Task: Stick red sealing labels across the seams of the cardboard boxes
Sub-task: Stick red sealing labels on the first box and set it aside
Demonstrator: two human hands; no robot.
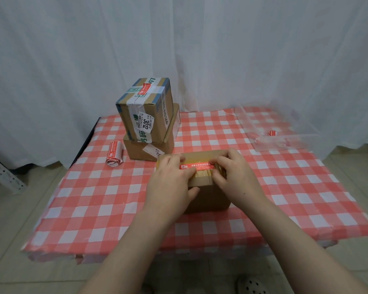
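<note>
The left hand (170, 181) lies with fingers flat on the red label (200, 166), which sits on top of the near box (208, 197). The right hand (234, 175) bends its fingers at the label's right end; pinching or pressing, I cannot tell. If that end goes down skewed, the label may wrinkle or miss the seam, and the box may slide on the checked cloth (285, 187). Far left stand 2 stacked boxes (145, 109) beside a label roll (114, 154). A white curtain (242, 49) hangs behind.
</note>
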